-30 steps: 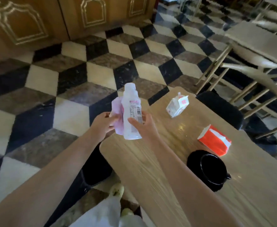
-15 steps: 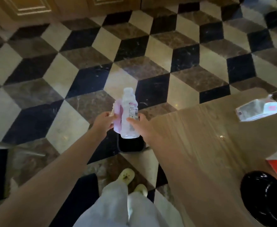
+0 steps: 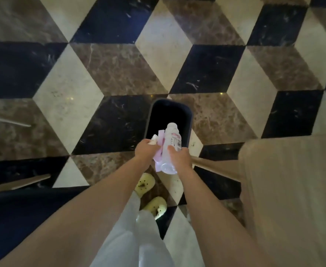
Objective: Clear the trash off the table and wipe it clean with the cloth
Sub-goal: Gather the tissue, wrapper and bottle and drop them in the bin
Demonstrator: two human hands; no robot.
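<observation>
Over the near rim of the black bin [image 3: 168, 114], the right hand [image 3: 180, 158] curls round a clear plastic bottle [image 3: 171, 143], its cap pointing above the opening. The left hand [image 3: 145, 151] pinches a pink wrapper [image 3: 159, 151] just beside the bottle. The table [image 3: 293, 180] edge lies right of the bin.

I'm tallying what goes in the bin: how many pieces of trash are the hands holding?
2 for certain: a clear bottle in the right hand, a pink scrap in the left hand, both above the black bin. A white bit beside the scrap may be a third.
</observation>
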